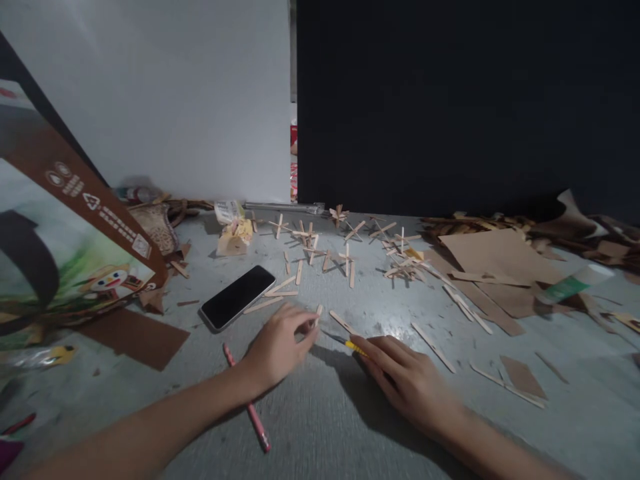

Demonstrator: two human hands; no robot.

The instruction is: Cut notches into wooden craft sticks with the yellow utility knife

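Note:
Between the thumb and fingers of my left hand (281, 343) is a short piece of wooden stick (319, 311), its tip poking up. My right hand (400, 373) is wrapped round a craft knife (354, 347) with a yellow grip; the thin blade points left toward the left fingertips. A slotted wooden stick (341, 321) lies on the table just beyond the blade. Under my left wrist, a pink pencil (258, 424) rests on the table. More loose sticks (281, 287) lie ahead of my left hand.
A black-screened phone (239, 298) lies left of centre. Several crossed-stick pieces (355, 231) stand toward the back. Brown cardboard sheets (500, 260) and scraps cover the right side. At left stands a large printed bag (115, 220), with a cardboard piece (143, 337) before it.

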